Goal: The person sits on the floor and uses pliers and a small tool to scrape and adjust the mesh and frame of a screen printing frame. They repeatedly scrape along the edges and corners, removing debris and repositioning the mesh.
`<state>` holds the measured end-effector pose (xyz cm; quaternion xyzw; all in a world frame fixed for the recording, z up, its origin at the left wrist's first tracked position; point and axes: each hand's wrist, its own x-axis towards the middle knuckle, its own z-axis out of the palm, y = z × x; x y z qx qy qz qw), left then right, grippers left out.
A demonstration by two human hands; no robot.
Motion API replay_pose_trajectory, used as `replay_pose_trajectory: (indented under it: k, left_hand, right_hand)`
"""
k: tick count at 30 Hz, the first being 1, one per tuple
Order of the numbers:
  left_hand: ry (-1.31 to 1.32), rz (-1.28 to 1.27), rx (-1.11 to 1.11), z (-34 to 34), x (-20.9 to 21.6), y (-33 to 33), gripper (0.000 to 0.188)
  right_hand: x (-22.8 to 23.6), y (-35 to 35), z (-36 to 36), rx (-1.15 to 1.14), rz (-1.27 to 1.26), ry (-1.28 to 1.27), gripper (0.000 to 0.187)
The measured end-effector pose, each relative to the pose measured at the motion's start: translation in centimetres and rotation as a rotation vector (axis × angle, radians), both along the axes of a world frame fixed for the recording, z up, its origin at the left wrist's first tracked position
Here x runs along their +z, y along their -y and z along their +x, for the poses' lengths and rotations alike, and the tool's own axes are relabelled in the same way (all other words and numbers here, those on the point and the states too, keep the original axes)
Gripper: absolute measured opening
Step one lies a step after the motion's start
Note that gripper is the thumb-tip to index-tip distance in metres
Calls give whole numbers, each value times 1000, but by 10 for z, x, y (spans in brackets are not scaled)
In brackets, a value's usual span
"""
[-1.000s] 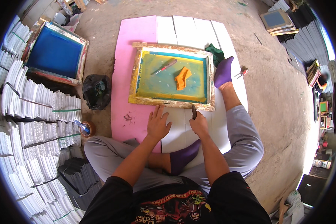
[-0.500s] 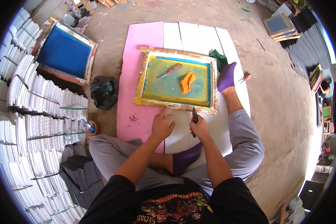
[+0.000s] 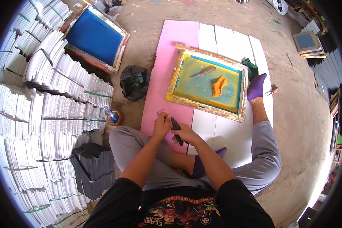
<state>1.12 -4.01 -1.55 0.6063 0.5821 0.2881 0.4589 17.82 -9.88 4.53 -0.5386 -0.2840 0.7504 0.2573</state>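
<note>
My left hand [image 3: 161, 126] is over the pink board, its fingertips pinched together at a scatter of small dark bits [image 3: 159, 111]. Whatever lies between those fingertips is too small to make out. Close beside it, my right hand [image 3: 185, 133] grips a dark hand tool that looks like pliers [image 3: 174, 124], its head pointing away from me. Beyond both hands, a wooden screen-printing frame [image 3: 205, 108] with yellow-stained mesh lies flat. On the mesh rest a screwdriver [image 3: 203, 72] with a reddish shaft and an orange cloth [image 3: 219, 86].
Left of the pink board [image 3: 155, 97] sit a black plastic bag [image 3: 134, 83], a blue-meshed frame [image 3: 95, 36], a brown pot [image 3: 115, 117] and tall bundled white stacks [image 3: 53, 129]. A green cloth [image 3: 250, 67] and another small tool [image 3: 274, 90] lie near my purple-socked right foot [image 3: 257, 88].
Both hands have left the frame's near edge for the dark bits on the pink board. My left fingers, spread before, are now pinched. The view has swung left.
</note>
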Motion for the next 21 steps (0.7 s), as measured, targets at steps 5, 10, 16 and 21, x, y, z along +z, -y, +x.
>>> replay_pose_trajectory:
  k: [5, 10, 16, 21]
  left_hand:
    - [-221, -6, 208, -7, 3, -10, 23]
    - [-384, -24, 185, -1, 20, -10, 27]
    - [-441, 385, -200, 25, 12, 2, 37]
    - [-568, 584, -478, 82, 31, 21, 67]
  right_hand:
    - [-5, -2, -1, 8, -39, 62, 39]
    - [-23, 21, 39, -115, 19, 322, 33]
    - [3, 46, 108, -191, 22, 807, 29]
    - [-13, 58, 144, -226, -20, 1035, 33]
